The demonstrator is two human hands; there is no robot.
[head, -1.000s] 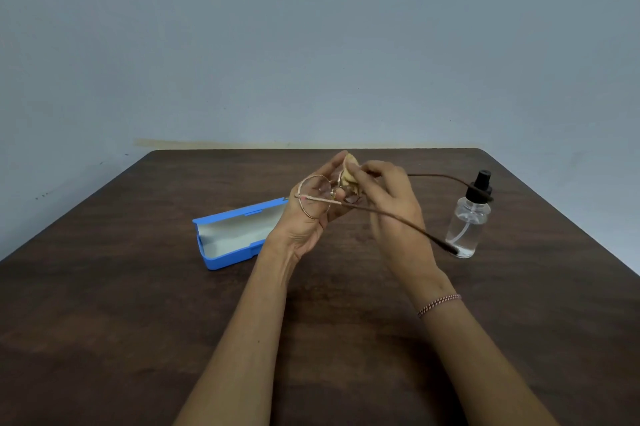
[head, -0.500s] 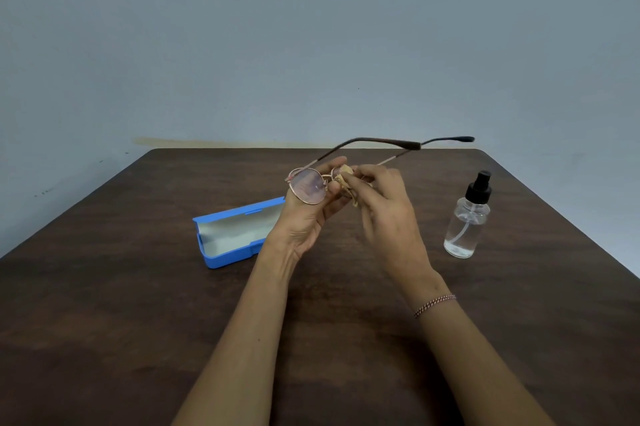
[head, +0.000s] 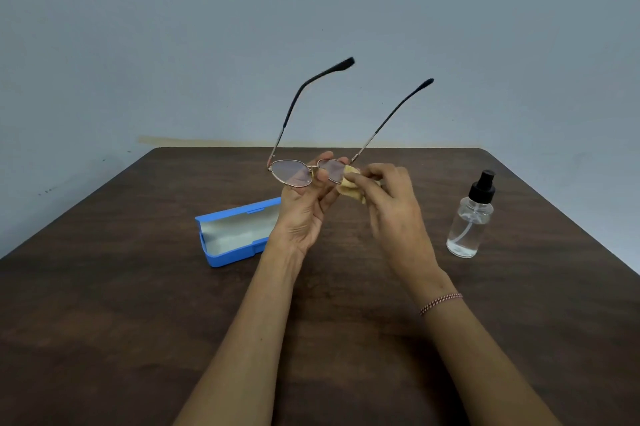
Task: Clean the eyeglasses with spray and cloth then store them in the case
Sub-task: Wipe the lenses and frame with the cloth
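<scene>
A: Glasses first: the thin gold-rimmed eyeglasses with dark temple tips (head: 294, 173) are held up over the middle of the dark brown wooden tabletop (head: 104, 304), lenses facing the wearer, both temples unfolded and pointing up and away toward the far edge.

B: Who holds what?

A: The left hand (head: 304, 214) pinches the frame at the bridge, fingers closed on it from front and back. The right hand (head: 391, 207) has its fingertips closed on a small folded yellow cloth (head: 351, 183), pressed against the lens on the right side.

B: So it's the wiping step. How to do it well?

A: I'd keep the bridge pinch firm but off the glass, pinch the lens between cloth layers and rub in small circles, then do the other lens. Too much pressure could bend that thin rim.

B: And the rest?

A: The clear plastic spray bottle with black pump (head: 469, 218) stands toward the right edge; the open blue rectangular case (head: 235, 235) lies left of centre, empty, behind the left wrist.
</scene>
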